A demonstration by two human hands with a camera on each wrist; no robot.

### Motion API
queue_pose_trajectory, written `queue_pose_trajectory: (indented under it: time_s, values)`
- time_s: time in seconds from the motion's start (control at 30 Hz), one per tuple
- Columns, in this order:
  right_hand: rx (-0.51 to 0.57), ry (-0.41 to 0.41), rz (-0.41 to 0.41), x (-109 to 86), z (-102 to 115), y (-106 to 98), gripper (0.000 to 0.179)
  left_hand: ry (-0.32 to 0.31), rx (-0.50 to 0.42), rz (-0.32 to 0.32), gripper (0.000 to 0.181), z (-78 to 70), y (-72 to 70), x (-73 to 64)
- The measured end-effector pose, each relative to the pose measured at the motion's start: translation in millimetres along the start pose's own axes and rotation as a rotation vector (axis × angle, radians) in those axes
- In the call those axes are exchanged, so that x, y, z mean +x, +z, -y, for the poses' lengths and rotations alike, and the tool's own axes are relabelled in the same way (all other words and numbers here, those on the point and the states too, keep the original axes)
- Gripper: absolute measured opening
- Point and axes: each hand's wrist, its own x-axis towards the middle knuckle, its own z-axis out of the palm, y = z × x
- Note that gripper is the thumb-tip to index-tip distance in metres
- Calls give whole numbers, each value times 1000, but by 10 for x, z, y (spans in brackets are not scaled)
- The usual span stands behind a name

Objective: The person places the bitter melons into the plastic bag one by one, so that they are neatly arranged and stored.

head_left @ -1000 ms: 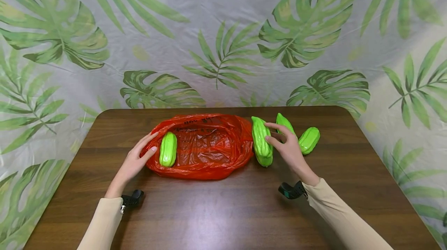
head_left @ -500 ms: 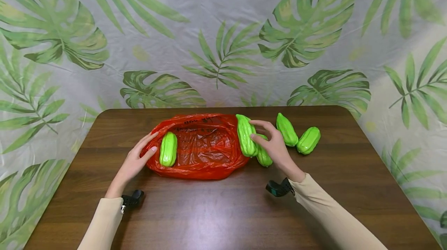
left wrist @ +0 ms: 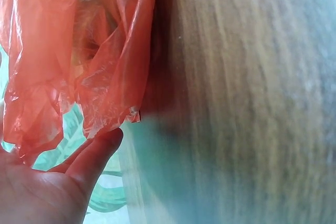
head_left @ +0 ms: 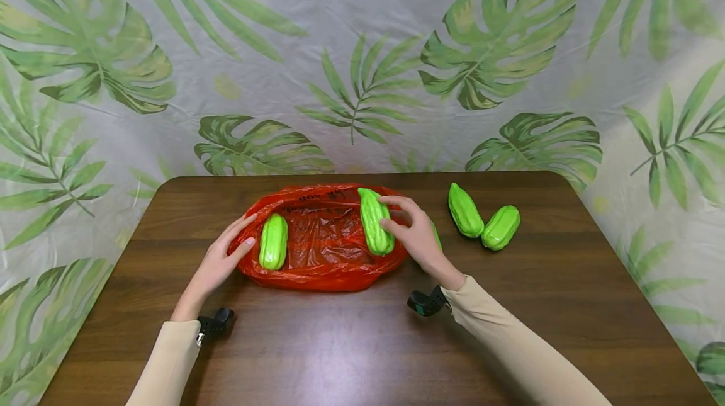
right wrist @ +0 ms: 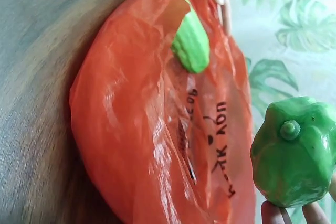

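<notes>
The red plastic bag (head_left: 323, 279) lies on the table with its mouth spread wide and one green bitter melon (head_left: 274, 242) inside, near its left end. My left hand (head_left: 218, 261) rests at the bag's left rim, fingers nearly straight; the left wrist view has the fingertips (left wrist: 113, 137) right at the red plastic. My right hand (head_left: 416, 236) grips another bitter melon (head_left: 376, 223) over the bag's right end, thumb in front and fingers behind. In the right wrist view its stem end shows a small nub. A third bitter melon (head_left: 437, 239) is mostly hidden behind the right hand.
Two more bitter melons lie side by side at the back right: a pointed one (head_left: 466, 211) and a blunter one (head_left: 501, 228). The brown wooden table (head_left: 328, 343) ends at a leaf-patterned cloth (head_left: 362, 78) at the back. Black writing (right wrist: 219, 150) marks the bag's inner wall.
My right hand has carried the gripped bitter melon leftward, from beside the bag to over its right end. My left hand and the bitter melon in the bag have stayed put.
</notes>
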Motion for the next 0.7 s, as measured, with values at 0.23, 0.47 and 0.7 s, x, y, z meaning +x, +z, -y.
queue_pose_trajectory:
  time_s: [0.23,0.47,0.7]
  values:
    - [13,-3,-6,55,2,171,36,9,2,-5,49,6,1,-2]
    - [7,18,3,94,-4,313,36,15,0,-3,49,19,2,-6]
    - [11,28,2,123,-36,471,35,10,0,0,50,13,9,-10]
